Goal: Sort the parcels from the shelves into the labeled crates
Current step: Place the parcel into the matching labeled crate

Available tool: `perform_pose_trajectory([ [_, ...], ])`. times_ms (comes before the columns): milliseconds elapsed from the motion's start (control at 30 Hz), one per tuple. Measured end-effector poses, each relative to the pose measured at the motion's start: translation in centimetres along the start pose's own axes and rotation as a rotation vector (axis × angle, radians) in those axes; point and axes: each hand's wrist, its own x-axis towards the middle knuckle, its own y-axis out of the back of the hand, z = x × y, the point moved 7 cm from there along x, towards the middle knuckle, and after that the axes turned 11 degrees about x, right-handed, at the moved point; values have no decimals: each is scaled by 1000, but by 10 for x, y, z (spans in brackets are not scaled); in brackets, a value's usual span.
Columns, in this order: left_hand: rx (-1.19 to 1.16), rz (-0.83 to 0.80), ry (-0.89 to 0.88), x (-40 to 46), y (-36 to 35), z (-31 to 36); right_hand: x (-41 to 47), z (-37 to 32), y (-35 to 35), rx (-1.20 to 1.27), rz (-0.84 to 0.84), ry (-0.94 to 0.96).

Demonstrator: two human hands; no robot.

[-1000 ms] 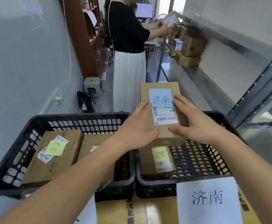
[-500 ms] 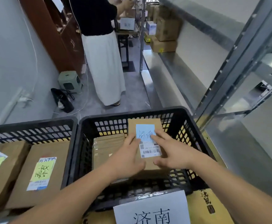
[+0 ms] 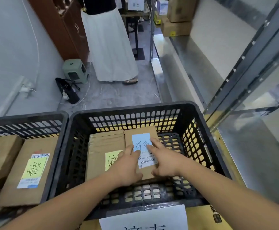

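A small cardboard parcel (image 3: 141, 131) with a blue note and a barcode label lies in the right-hand black crate (image 3: 206, 133). My left hand (image 3: 127, 166) and my right hand (image 3: 164, 161) both grip it, fingers over its top and thumbs at its near end. It sits beside a larger parcel (image 3: 102, 143) bearing a yellow note in the same crate. A white paper label (image 3: 143, 218) hangs on the crate's front.
The left crate (image 3: 35, 118) holds two brown parcels (image 3: 30, 165) with yellow notes. A person in a white skirt (image 3: 108, 47) stands in the aisle ahead. Metal shelving (image 3: 245, 67) runs along the right with boxes (image 3: 177, 22) farther back. A green device (image 3: 74, 70) sits by the left wall.
Both hands have lowered the blue-noted parcel from above the crates down into the right crate, beside the yellow-noted parcel. The view has tilted downward.
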Motion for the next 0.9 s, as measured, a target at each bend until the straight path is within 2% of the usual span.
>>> perform_pose_trajectory([
  [333, 96, 20, 44, 23, -10, -3, 31, 15, -10, -51, -16, 17],
  [733, 252, 95, 12, 22, -9, -9, 32, 7, -20, -59, 3, -35],
  [900, 294, 104, -52, 18, -1, -12, 25, 4, -12, -147, 42, -84],
])
